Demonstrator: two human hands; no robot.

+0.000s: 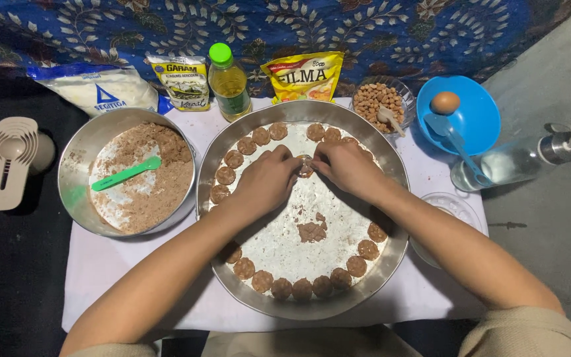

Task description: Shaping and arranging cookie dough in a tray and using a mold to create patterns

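Note:
A large round metal tray [391, 264] lies in front of me, with several flat brown dough discs [302, 289] set around its rim. My left hand [269, 178] and my right hand [346, 165] meet above the tray's far middle, fingertips pinched together on one small piece of brown dough [306, 168]. A loose lump of the same dough [311, 231] rests near the tray's centre. Left of the tray stands a metal bowl [74, 172] holding brown dough and a green spatula [125, 174].
At the back stand a flour bag [97, 87], a salt packet [181, 80], an oil bottle [228, 82], a yellow pouch [304, 76] and a peanut bowl [379, 100]. A blue bowl [477, 125] holds an egg [445, 102]. Measuring spoons [8, 162] lie left, a clear bottle [517, 160] right.

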